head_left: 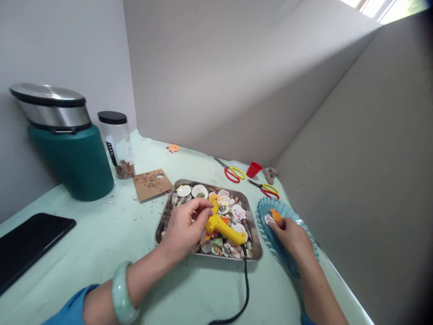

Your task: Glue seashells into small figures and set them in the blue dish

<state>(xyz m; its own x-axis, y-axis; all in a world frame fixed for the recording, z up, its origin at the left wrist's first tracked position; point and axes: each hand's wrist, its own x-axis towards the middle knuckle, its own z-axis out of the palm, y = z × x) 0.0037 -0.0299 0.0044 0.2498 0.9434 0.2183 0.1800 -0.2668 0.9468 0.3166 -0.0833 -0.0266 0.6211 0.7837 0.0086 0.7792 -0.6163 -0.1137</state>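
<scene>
A yellow glue gun (pixel 226 229) with a black cord lies over a metal tray (pixel 259 253) filled with seashells (pixel 238 212) of several colours. Just left of the glue gun, above the shells, is my left hand (pixel 186 228), a green bangle on its wrist. Its thumb and forefinger are pinched together; anything between them is too small to make out. On the right, my right hand (pixel 292 237) reaches into a blue scalloped glass dish (pixel 264 205). Its fingers close on a small white speckled shell (pixel 269 220), beside an orange piece (pixel 276 215).
Scissors (pixel 233 174), a second pair (pixel 269 188) and a red cup (pixel 254 169) stand or lie behind the tray. To the left are a brown board (pixel 152 184), a clear jar (pixel 118 146), a green bin (pixel 69 158) and a black phone-like slab (pixel 32 248). Walls bound the table.
</scene>
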